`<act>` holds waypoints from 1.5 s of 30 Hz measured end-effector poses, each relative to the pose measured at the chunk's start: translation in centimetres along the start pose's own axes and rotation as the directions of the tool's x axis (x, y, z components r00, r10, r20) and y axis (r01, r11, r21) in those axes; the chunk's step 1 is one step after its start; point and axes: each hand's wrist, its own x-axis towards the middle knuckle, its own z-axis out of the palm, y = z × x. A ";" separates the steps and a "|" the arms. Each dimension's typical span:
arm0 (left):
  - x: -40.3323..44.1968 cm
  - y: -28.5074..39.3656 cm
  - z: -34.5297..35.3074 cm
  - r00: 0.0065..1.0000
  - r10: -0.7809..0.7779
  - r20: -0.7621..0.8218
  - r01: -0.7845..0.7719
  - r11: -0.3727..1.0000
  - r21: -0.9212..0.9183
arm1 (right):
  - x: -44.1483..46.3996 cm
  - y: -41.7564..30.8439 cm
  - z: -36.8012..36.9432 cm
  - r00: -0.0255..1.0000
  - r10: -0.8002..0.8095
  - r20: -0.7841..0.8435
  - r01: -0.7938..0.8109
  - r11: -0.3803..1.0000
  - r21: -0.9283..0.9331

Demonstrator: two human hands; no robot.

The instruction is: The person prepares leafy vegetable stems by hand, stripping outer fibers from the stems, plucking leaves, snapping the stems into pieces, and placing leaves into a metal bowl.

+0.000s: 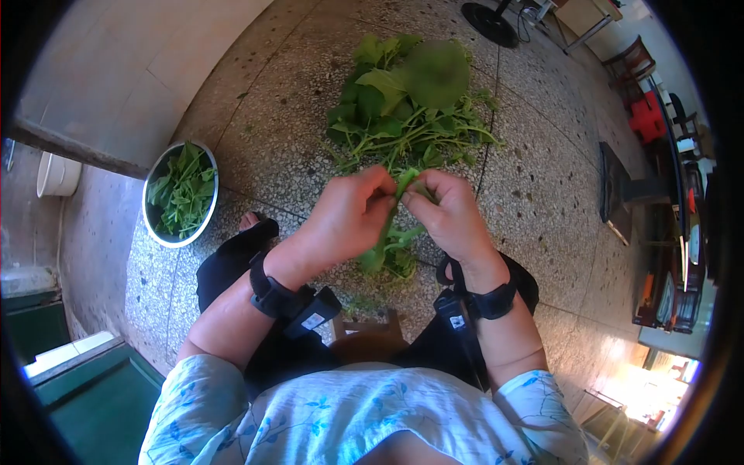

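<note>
Between my two hands is a green leafy stem (404,183), held up in front of my knees. My left hand (358,203) pinches it from the left side, thumb against fingers. From the right, my right hand (448,208) pinches the same stem near its upper end, fingertips close to those of the left. Leaves of the stem hang down below my fingers. Just beyond my hands, a heap of leafy green vines (399,105) with broad leaves and thin stems lies on the floor. Some green scraps (395,263) lie on the floor beneath my hands.
A metal basin (215,186) holding picked greens stands on the speckled floor (271,116) to the left. A white bucket (58,175) is farther left. At the right are a dark table leg base (614,190) and a red stool (646,116). A round black base (490,25) stands at the back.
</note>
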 end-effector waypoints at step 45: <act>1.7 -3.4 -2.1 0.912 -0.391 -0.124 0.340 0.890 -0.303 | -2.1 -3.8 -0.1 0.996 0.051 0.072 -0.065 0.975 0.214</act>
